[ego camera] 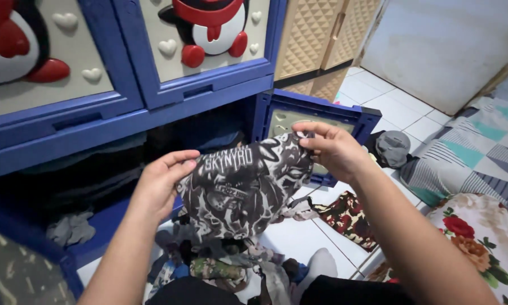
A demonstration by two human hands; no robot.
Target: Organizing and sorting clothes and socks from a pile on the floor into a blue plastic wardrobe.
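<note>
I hold a black-and-white printed cloth (242, 189) stretched between both hands in front of a blue plastic cabinet (152, 107). My left hand (161, 183) grips its left edge, fingers curled over the fabric. My right hand (333, 148) pinches its upper right corner, held a little higher. The cloth hangs down from both grips over a pile of mixed clothes (220, 262) on the white tiled floor (307, 237).
The cabinet's lower compartment stands open, dark inside, its blue door (316, 121) swung out behind the cloth. Penguin pictures decorate the upper doors. A grey cap (392, 148) and a red patterned cloth (347, 217) lie on the floor. Patterned bedding (480, 164) fills the right side.
</note>
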